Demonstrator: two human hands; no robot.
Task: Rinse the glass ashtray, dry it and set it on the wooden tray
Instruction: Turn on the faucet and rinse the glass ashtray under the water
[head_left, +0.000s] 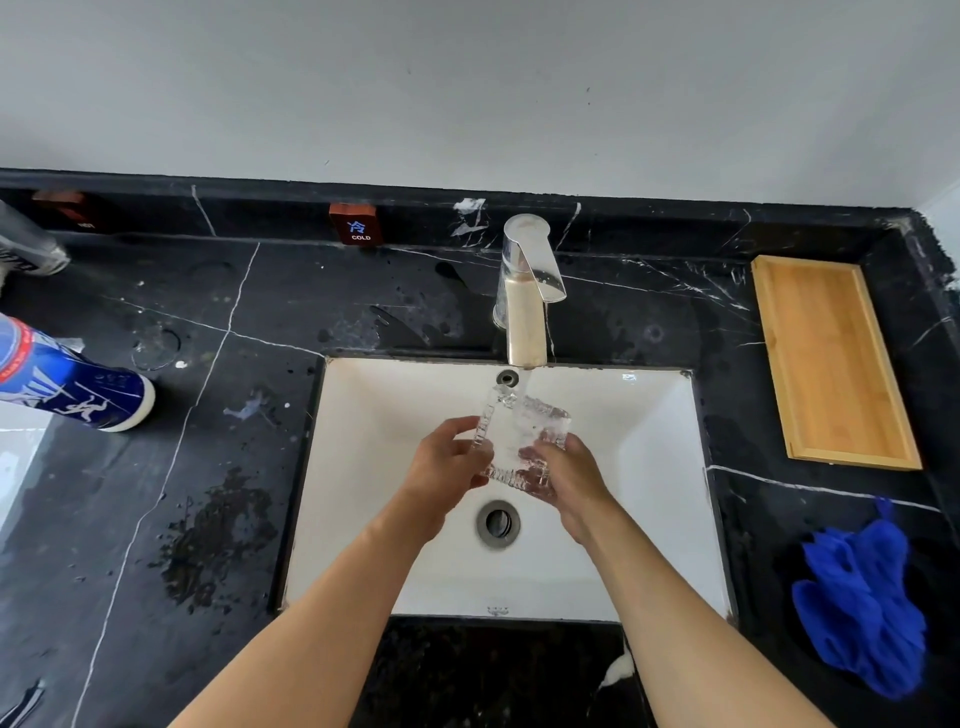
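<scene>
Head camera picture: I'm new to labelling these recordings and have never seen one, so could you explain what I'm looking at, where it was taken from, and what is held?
There is no machine here. A person wears a wide-angle camera on the head, looking down at their own bare arms. The left hand and right hand together hold a clear glass ashtray under water running from the tap, above a white sink. Around it is a black marble counter. To the right lie an empty wooden tray and a blue cloth. At the left edge stands a blue and white container. A small COLD sign stands at the back.
</scene>
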